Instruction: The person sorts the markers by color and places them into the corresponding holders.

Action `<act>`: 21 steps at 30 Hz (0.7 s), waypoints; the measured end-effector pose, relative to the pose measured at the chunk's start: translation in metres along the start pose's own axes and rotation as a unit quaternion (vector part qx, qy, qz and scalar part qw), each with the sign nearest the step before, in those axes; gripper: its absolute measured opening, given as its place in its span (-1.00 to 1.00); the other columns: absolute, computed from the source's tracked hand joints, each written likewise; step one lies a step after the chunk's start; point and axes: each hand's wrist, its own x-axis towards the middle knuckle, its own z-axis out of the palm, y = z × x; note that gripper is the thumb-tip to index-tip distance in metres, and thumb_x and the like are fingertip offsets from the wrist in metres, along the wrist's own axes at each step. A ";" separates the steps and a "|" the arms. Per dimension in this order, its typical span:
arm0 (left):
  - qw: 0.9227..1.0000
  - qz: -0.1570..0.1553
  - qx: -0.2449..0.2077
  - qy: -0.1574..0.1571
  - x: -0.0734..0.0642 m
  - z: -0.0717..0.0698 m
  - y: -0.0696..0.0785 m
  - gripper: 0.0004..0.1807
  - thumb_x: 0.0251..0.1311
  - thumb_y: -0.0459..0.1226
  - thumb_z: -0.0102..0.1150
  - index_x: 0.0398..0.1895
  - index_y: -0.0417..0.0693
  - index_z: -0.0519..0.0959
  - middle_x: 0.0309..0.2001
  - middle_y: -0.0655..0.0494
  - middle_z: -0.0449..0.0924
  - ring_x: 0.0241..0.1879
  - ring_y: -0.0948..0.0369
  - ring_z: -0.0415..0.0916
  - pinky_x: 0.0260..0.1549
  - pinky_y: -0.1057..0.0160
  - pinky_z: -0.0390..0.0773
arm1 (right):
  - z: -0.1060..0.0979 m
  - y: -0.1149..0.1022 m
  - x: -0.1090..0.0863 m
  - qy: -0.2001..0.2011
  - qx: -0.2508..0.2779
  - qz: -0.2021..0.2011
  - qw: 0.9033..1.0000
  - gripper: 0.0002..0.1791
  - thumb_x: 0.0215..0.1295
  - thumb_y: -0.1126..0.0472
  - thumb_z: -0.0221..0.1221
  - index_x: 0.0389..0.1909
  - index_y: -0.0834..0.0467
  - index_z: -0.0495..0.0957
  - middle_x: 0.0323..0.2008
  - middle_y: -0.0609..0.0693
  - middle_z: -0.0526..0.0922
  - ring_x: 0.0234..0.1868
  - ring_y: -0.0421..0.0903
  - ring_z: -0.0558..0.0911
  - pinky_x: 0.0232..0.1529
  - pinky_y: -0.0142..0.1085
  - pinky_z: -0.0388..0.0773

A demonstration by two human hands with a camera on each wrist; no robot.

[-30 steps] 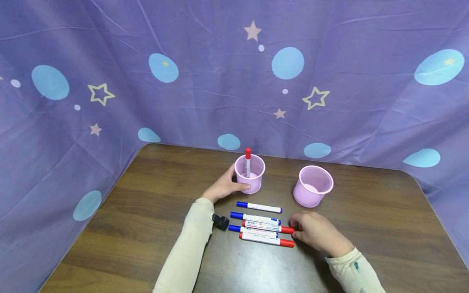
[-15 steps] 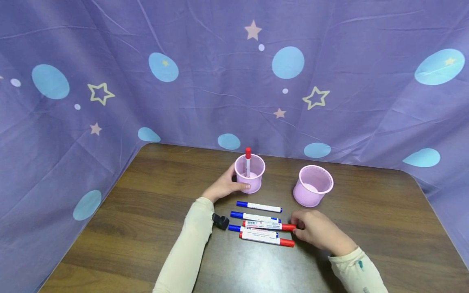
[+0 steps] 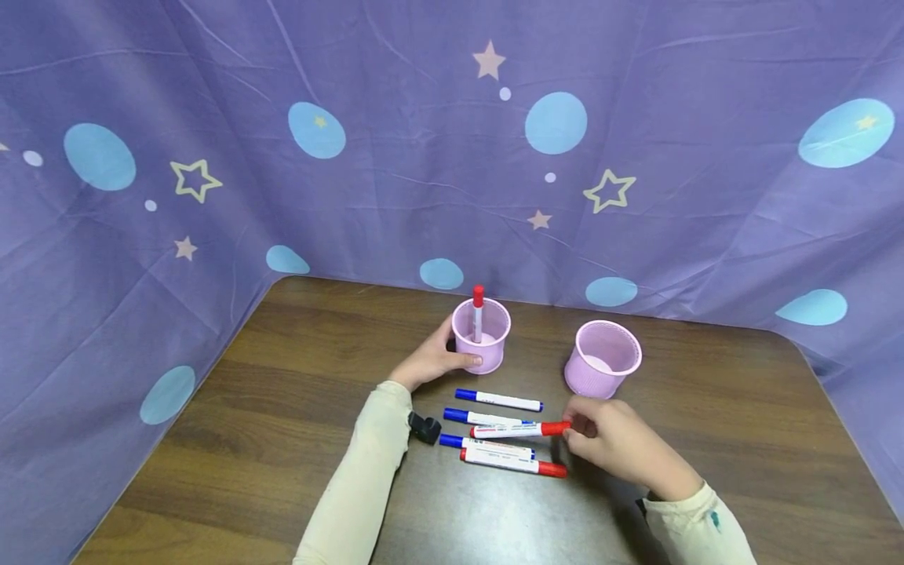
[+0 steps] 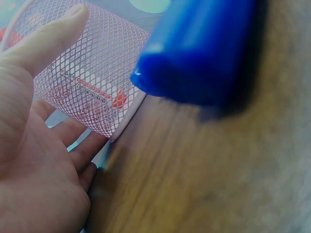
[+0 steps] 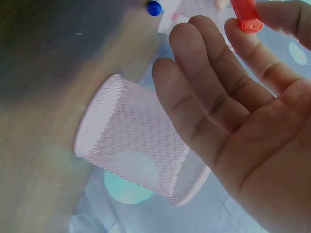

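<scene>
My left hand (image 3: pixel 431 361) holds the left pink mesh pen cup (image 3: pixel 492 357), thumb in front and fingers behind it. A red-capped marker (image 3: pixel 478 314) stands upright in that cup. With thumb and index finger, my right hand (image 3: pixel 621 443) pinches the red cap of another marker (image 3: pixel 515 430), whose white body overlaps a blue-capped marker (image 3: pixel 487 418) in the head view. In the right wrist view the red cap (image 5: pixel 247 17) sits between the two fingertips, the other fingers loosely bent. A second pink mesh cup (image 3: pixel 600 373) stands just beyond the right hand.
Nearer on the wooden table (image 3: pixel 297 377) lie a blue-capped marker (image 3: pixel 452 441) and a red-capped marker (image 3: pixel 501 457), side by side. Another blue-capped marker (image 3: pixel 501 399) lies closer to the cups. A purple curtain (image 3: pixel 395 196) hangs behind the table.
My right hand has taken hold of the red marker's cap and moved it slightly away from me, turning the marker so its cap end sits higher. The left hand stays at its cup.
</scene>
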 end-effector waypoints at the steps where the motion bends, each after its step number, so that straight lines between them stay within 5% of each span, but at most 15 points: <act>1: 1.000 0.001 0.000 0.002 0.000 0.000 -0.001 0.08 0.05 -0.36 0.48 0.59 -0.09 0.03 0.37 -0.22 0.34 0.37 -0.06 0.25 0.42 -0.05 0.05 | -0.002 -0.003 0.000 0.008 -0.001 0.000 1.000 -0.79 0.02 0.33 0.30 -0.45 -0.05 0.52 -0.58 -0.37 0.40 -0.54 -0.38 0.39 -0.54 -0.40 0.39; 10: 1.000 0.002 -0.005 0.009 0.002 0.001 -0.004 0.06 0.03 -0.34 0.49 0.58 -0.07 0.07 0.31 -0.18 0.40 0.33 -0.04 0.30 0.40 -0.05 0.08 | -0.024 -0.017 -0.005 0.045 0.022 0.022 0.999 -0.74 0.05 0.39 0.29 -0.37 -0.04 0.55 -0.51 -0.37 0.52 -0.46 -0.38 0.51 -0.44 -0.36 0.52; 21: 1.000 -0.005 0.001 0.010 0.001 0.001 -0.003 0.07 0.03 -0.32 0.50 0.58 -0.04 0.06 0.36 -0.14 0.37 0.36 0.00 0.26 0.40 -0.03 0.09 | -0.040 -0.019 -0.012 0.103 0.032 -0.005 0.994 -0.64 0.03 0.50 0.25 -0.29 -0.03 0.57 -0.40 -0.30 0.63 -0.37 -0.34 0.61 -0.37 -0.36 0.61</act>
